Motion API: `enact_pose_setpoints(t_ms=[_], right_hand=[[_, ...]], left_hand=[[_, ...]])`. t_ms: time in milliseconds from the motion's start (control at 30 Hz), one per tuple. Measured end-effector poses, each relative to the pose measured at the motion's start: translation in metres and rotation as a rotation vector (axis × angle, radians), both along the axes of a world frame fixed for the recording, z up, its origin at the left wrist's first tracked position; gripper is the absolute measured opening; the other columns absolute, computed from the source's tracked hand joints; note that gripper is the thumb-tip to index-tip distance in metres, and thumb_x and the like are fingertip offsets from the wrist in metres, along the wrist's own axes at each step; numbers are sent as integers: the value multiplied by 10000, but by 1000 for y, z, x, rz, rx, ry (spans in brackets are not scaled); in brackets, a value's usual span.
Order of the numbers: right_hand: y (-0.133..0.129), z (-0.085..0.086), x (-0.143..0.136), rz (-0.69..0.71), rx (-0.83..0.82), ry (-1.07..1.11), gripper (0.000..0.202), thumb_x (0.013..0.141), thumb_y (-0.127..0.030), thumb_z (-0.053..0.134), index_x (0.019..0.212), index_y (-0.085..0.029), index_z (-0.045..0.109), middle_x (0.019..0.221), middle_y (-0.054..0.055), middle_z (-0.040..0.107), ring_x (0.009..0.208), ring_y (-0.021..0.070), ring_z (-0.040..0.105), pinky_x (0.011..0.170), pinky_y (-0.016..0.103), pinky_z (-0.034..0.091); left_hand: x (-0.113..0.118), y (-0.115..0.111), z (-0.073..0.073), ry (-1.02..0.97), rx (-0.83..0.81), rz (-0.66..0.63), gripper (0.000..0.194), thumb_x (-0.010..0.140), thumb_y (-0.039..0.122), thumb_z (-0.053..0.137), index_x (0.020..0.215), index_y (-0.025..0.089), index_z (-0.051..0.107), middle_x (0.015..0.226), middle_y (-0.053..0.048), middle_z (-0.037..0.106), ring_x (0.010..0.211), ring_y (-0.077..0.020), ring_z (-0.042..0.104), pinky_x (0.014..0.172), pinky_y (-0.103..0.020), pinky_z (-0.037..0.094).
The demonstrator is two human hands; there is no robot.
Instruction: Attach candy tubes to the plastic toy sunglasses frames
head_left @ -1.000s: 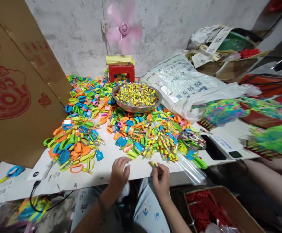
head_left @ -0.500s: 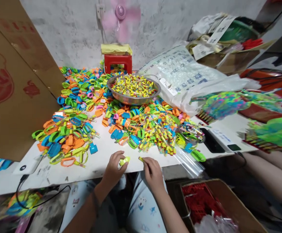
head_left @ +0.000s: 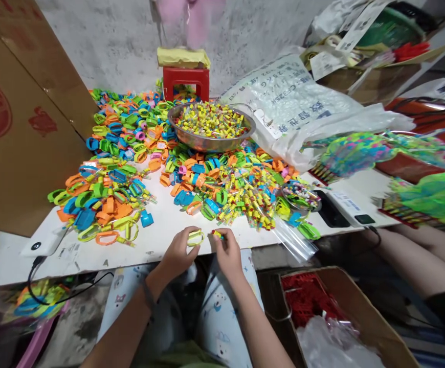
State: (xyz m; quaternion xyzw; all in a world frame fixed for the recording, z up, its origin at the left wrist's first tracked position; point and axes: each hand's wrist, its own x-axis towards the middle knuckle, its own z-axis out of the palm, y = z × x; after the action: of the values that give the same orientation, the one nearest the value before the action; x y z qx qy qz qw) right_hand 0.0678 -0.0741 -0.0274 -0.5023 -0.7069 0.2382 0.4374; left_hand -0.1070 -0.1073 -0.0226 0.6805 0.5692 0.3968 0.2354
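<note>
Over the table's front edge, my left hand (head_left: 178,251) is closed on a yellow-green plastic toy wristband (head_left: 195,238), pinched between thumb and fingers. Just to its right, my right hand (head_left: 229,254) pinches a small yellow tube with a red end (head_left: 218,234). The two pieces are close but apart. Beyond my right hand lies a heap of similar yellow tubes (head_left: 251,197), some with clear parts. A pile of orange, blue and green toy wristbands (head_left: 103,202) lies to the left of my hands.
A metal bowl (head_left: 210,145) full of yellow tubes stands behind, before a red stool (head_left: 186,76). A tall cardboard box (head_left: 26,153) is at left, a white sack (head_left: 295,97) at back right. A phone (head_left: 332,209) lies at right; another person's legs (head_left: 410,260) show beyond.
The view has tipped downward. My right hand has moved left with the small tube, closer to the wristband. In my left hand the wristband now shows as an open loop.
</note>
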Motion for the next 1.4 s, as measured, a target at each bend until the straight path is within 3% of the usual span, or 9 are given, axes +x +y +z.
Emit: enact_pose_setpoints(t_ms=[200, 333, 500, 667, 867, 1067, 1233, 1400], right_hand=[[-14, -3, 0, 156, 86, -48, 121, 959, -248, 494, 1003, -211, 600, 940, 54, 675, 907, 217, 601, 811, 368, 450], [-12, -4, 5, 161, 88, -59, 108, 952, -223, 501, 986, -208, 603, 942, 63, 666, 925, 224, 587, 822, 380, 455], [-10, -4, 5, 174, 115, -90, 123, 957, -205, 501, 1010, -209, 611, 942, 63, 663, 927, 224, 580, 825, 379, 455], [-15, 1, 3, 190, 140, -229, 141, 956, -179, 489, 999, -192, 623, 902, 73, 648, 887, 238, 556, 807, 376, 448], [-23, 5, -4, 149, 148, -434, 210, 913, -100, 476, 1023, -171, 640, 905, 91, 634, 850, 254, 530, 762, 372, 440], [-24, 4, -5, 177, 144, -467, 263, 884, -59, 466, 1072, -145, 628, 934, 103, 624, 849, 252, 513, 771, 367, 441], [-22, 8, -4, 162, 139, -455, 168, 957, -158, 458, 1015, -172, 615, 901, 82, 631, 836, 246, 527, 744, 372, 402], [-20, 7, -5, 164, 186, -489, 232, 966, -165, 417, 1118, -172, 592, 923, 100, 617, 851, 261, 526, 745, 385, 406]], left_hand=[[4, 0, 0, 164, 42, -45, 451, 845, 275, 641, 1266, 203, 496, 1215, -85, 644, 1143, -256, 585, 1004, -435, 438], [5, 0, 0, 232, 76, -41, 301, 892, 319, 608, 1159, 191, 554, 1150, -78, 658, 1098, -243, 588, 966, -404, 442], [4, 0, 2, 264, 80, -58, 282, 918, 351, 583, 1140, 179, 557, 1096, -74, 659, 1052, -236, 586, 930, -387, 448], [1, 4, -2, 257, 67, -64, 279, 936, 352, 555, 1156, 181, 564, 1095, -84, 662, 1052, -245, 586, 932, -399, 457], [-2, 7, -11, 219, 116, -97, 483, 934, 359, 570, 1358, 159, 453, 1117, -110, 669, 1046, -253, 602, 947, -423, 481], [-3, 8, -15, 214, 165, -101, 361, 950, 339, 539, 1266, 165, 529, 1114, -121, 678, 1047, -255, 622, 934, -436, 508], [-5, 7, -14, 165, 179, -74, 330, 936, 333, 563, 1224, 173, 546, 1119, -119, 685, 1058, -244, 642, 939, -426, 518], [-4, 6, -9, 134, 134, -46, 218, 911, 305, 582, 1101, 198, 597, 1054, -85, 703, 1012, -227, 661, 923, -397, 530]])
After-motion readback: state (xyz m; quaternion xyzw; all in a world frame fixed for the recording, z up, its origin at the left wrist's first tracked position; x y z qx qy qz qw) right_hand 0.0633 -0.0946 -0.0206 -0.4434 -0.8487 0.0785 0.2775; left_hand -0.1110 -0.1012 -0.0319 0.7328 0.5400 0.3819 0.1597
